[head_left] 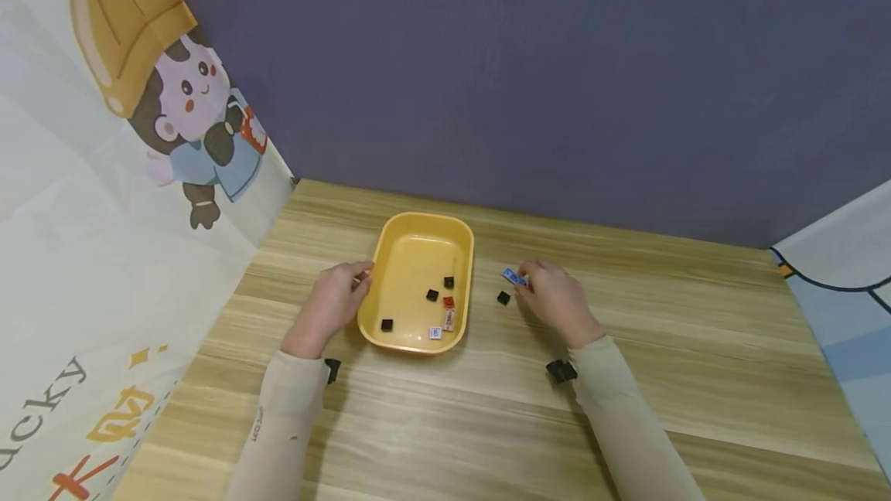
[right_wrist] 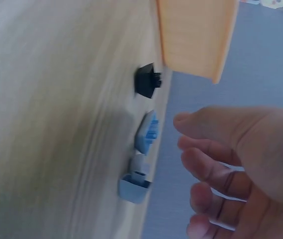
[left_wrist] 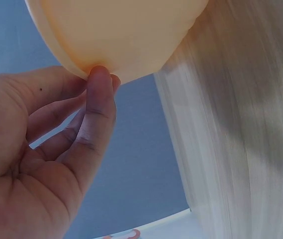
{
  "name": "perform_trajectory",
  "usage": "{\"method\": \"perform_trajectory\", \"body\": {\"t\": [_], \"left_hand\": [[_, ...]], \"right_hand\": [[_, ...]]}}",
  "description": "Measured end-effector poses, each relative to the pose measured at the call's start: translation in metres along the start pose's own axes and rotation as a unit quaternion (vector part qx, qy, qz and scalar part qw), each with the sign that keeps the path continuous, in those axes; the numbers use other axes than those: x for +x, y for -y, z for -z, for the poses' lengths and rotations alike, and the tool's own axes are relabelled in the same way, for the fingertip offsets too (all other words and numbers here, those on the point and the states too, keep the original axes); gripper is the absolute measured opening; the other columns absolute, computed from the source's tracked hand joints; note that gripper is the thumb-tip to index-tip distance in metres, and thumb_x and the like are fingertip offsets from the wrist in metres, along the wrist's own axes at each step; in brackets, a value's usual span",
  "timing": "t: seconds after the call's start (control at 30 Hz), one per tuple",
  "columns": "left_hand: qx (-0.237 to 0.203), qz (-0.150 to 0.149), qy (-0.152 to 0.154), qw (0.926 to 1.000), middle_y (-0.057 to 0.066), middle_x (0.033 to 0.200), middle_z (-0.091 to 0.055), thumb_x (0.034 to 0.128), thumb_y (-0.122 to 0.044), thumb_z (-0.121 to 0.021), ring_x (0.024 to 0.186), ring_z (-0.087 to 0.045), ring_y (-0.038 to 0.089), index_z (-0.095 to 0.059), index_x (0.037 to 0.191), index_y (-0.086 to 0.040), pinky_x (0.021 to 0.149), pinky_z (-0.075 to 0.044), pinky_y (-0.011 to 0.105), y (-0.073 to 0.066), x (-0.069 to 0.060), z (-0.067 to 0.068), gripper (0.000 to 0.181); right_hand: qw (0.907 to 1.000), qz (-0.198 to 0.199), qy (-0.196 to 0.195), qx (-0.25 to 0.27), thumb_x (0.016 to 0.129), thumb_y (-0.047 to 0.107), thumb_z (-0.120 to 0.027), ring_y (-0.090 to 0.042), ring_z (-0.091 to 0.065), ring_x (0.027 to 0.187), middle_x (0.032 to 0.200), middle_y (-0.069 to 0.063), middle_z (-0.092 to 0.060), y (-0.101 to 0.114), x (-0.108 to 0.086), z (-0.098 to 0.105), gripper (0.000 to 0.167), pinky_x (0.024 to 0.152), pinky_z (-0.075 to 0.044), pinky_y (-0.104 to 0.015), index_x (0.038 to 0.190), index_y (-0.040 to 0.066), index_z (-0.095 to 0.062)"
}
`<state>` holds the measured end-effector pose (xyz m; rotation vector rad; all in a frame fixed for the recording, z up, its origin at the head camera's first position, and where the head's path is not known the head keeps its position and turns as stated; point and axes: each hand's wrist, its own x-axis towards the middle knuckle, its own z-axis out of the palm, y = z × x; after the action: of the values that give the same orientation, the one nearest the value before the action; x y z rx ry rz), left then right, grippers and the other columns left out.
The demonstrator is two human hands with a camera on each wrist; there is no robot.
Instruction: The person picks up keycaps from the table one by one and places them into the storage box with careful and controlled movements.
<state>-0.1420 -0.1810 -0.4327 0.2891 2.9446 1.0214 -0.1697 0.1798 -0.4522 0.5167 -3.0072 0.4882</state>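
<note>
My left hand (head_left: 329, 301) pinches the left rim of a yellow plastic tray (head_left: 415, 232) between thumb and fingers, and the left wrist view shows this grip up close on the tray (left_wrist: 126, 35). To the right of the tray, my right hand (head_left: 555, 298) is above the table beside a long blue keycap (head_left: 513, 277). In the right wrist view its fingers are loosely bent, apart from the blue keycap (right_wrist: 147, 132), with nothing between them. A black keycap (right_wrist: 146, 80) and a grey-blue keycap (right_wrist: 134, 189) lie to either side; a pale piece sits partly hidden between.
Inside the tray lie several keycaps: black ones (head_left: 432, 295), a red one (head_left: 448, 301), a long pinkish one (head_left: 448, 321) and a white one (head_left: 435, 332). The wooden table (head_left: 445, 416) meets a dark blue wall (head_left: 529, 83) behind.
</note>
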Motion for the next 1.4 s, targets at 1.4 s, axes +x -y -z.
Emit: {"method": "perform_trajectory", "body": {"t": [1.4], "left_hand": [[-0.012, -0.002, -0.005, 0.9999, 0.019, 0.099, -0.07, 0.0972, 0.0, -0.061, 0.087, -0.067, 0.028, -0.062, 0.128, 0.009, 0.07, -0.06, 0.035, -0.001, -0.001, 0.003, 0.032]], "right_hand": [[0.9959, -0.07, 0.036, 0.045, 0.093, 0.013, -0.07, -0.017, -0.061, 0.068, 0.095, -0.012, -0.068, -0.003, 0.009, -0.008, 0.023, 0.052, -0.052, -0.032, 0.112, 0.0, -0.068]]}}
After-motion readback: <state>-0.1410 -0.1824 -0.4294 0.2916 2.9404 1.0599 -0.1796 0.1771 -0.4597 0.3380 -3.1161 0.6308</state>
